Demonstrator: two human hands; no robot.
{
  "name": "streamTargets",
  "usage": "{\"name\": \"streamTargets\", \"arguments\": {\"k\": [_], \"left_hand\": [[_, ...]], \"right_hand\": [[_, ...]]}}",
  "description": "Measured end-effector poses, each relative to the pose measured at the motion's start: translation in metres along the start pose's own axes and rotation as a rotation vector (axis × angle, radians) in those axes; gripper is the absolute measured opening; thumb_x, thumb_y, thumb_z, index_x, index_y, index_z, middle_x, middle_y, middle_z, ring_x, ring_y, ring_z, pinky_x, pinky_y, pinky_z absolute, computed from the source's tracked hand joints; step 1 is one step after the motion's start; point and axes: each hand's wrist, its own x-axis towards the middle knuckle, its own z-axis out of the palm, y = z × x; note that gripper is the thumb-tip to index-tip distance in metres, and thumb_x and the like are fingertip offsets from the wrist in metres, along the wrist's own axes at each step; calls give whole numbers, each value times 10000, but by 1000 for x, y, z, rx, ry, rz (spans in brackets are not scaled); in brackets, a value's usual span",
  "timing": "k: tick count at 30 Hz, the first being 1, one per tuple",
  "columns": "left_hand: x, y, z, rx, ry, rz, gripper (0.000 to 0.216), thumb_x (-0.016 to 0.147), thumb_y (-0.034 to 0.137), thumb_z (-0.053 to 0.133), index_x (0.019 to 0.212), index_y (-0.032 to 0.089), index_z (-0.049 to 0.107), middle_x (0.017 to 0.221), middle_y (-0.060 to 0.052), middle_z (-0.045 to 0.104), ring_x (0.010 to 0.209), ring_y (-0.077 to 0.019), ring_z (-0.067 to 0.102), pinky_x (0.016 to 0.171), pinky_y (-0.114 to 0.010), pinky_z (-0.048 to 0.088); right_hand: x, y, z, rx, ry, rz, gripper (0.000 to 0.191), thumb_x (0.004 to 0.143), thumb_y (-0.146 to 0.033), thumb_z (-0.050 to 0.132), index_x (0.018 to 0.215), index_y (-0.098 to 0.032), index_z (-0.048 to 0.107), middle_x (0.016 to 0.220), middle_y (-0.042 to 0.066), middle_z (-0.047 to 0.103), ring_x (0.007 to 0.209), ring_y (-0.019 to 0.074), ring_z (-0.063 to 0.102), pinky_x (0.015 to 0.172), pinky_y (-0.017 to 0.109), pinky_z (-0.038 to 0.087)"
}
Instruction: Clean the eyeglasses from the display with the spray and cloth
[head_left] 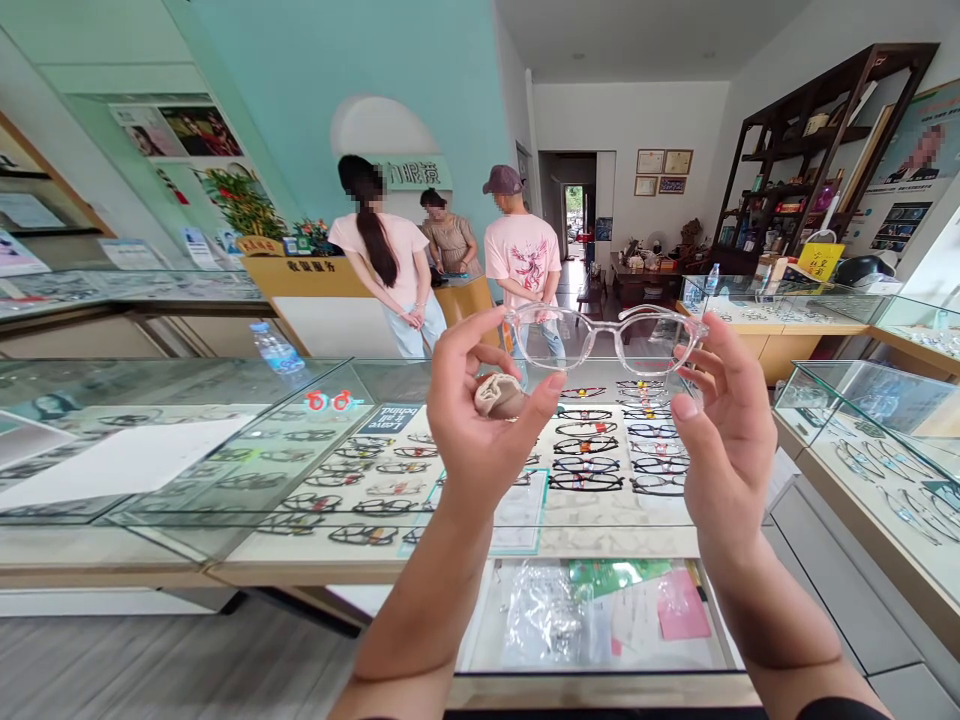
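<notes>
I hold a pair of clear-framed glasses point(607, 338) up in front of me with both hands. My left hand point(480, 410) pinches the frame's left end between thumb and forefinger and keeps a small bunched beige cloth point(499, 396) tucked in its palm. My right hand point(724, 430) grips the frame's right end with its fingertips. Both lenses look transparent. Below my hands lies a glass display counter point(300, 520) with rows of spectacle frames point(600, 450).
Three people stand at a yellow reception desk point(300, 275) behind the counter. A water bottle point(274, 350) stands on the left glass case. More glass cases point(862, 420) run along the right, with a dark wooden shelf point(810, 150) behind. Papers and plastic bags lie in the counter's near section.
</notes>
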Motion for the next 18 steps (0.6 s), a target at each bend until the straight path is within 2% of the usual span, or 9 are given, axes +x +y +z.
{"name": "streamTargets", "arguments": {"k": [4, 7, 12, 15, 18], "left_hand": [[-1, -2, 1, -20, 23, -35, 641, 813, 501, 965, 1364, 373, 663, 1198, -75, 718, 774, -163, 621, 432, -258, 345], [0, -1, 3, -10, 67, -47, 610, 814, 524, 962, 1334, 383, 675, 1174, -54, 725, 765, -162, 622, 496, -291, 430], [1, -5, 5, 22, 123, 33, 583, 839, 543, 937, 1338, 373, 690, 1224, -56, 743, 726, -155, 604, 613, -382, 547], [0, -9, 4, 36, 121, 81, 647, 810, 562, 950, 1357, 355, 673, 1260, -65, 735, 711, -150, 585, 585, -370, 538], [-2, -8, 4, 45, 86, 35, 662, 795, 533, 969, 1354, 365, 657, 1289, -72, 722, 743, -157, 580, 563, -339, 502]], "right_hand": [[-1, -3, 1, -24, -13, -23, 588, 1055, -327, 608, 1628, -436, 532, 1645, 41, 597, 1398, 312, 638, 1159, 595, 566], [-2, -4, 2, -4, -32, -27, 587, 1058, -331, 617, 1631, -425, 534, 1669, 43, 593, 1425, 317, 633, 1171, 606, 560], [-3, -2, 5, 85, -42, 20, 591, 1054, -317, 634, 1628, -420, 540, 1675, 41, 608, 1474, 332, 628, 1183, 624, 560], [-2, -1, 6, 113, -28, 56, 568, 1049, -333, 641, 1606, -416, 562, 1658, 47, 620, 1440, 328, 658, 1166, 620, 577], [0, -1, 6, 120, 5, 81, 542, 1044, -359, 648, 1579, -410, 586, 1637, 55, 633, 1397, 319, 681, 1150, 606, 588]]}}
